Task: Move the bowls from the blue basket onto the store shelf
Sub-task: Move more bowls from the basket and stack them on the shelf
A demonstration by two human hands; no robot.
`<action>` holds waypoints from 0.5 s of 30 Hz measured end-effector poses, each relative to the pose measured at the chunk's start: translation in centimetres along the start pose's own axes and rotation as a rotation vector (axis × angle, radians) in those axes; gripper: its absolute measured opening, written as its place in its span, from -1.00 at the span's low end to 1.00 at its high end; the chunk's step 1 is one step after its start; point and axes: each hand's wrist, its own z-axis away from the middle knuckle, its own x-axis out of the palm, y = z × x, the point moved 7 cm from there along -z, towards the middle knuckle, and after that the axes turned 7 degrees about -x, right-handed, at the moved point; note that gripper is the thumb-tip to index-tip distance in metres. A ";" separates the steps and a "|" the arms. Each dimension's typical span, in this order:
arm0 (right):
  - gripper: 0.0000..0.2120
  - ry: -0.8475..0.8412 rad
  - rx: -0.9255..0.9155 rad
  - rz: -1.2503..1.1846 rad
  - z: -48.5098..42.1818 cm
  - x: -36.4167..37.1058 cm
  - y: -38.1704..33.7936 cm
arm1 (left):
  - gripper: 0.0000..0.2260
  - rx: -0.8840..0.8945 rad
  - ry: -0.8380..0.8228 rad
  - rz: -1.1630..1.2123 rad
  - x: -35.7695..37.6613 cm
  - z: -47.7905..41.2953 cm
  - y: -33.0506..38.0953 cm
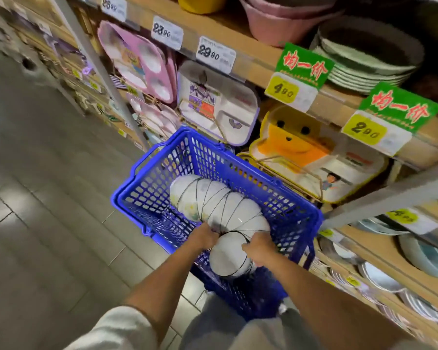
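Observation:
A blue plastic basket point(296, 205) stands on the floor against the store shelf point(339, 107). Inside it lies a long stack of white bowls point(213, 203) on its side, tied with thin black string. My left hand point(205, 236) grips the stack from the left near its middle. My right hand point(259, 248) grips it from the right, fingers curled over the near bowls. The near end of the stack point(228, 261) bends toward me between my hands.
Divided children's trays point(218, 102) hang on the shelf front above the basket. Stacked green plates point(364, 69) and pink bowls point(276, 21) sit on the upper shelf. Plates point(420, 253) fill the lower shelves at right. Grey tiled floor point(48, 198) lies to the left.

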 end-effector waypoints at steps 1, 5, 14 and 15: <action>-0.59 -0.007 0.030 0.000 -0.3 0.5 0.3 | -0.70 -0.015 -0.026 -0.048 0.4 -0.9 -0.3; -0.60 0.049 0.072 0.122 -1.9 1.3 0.6 | -0.64 -0.050 -0.130 -0.185 2.8 -3.8 -1.4; -0.45 0.063 -0.009 0.398 -4.2 1.3 0.4 | -0.65 -0.156 -0.185 -0.345 6.9 -6.3 -2.3; -0.42 0.048 -0.029 0.428 -4.2 1.5 0.2 | -0.67 -0.166 -0.179 -0.360 6.8 -6.5 -2.4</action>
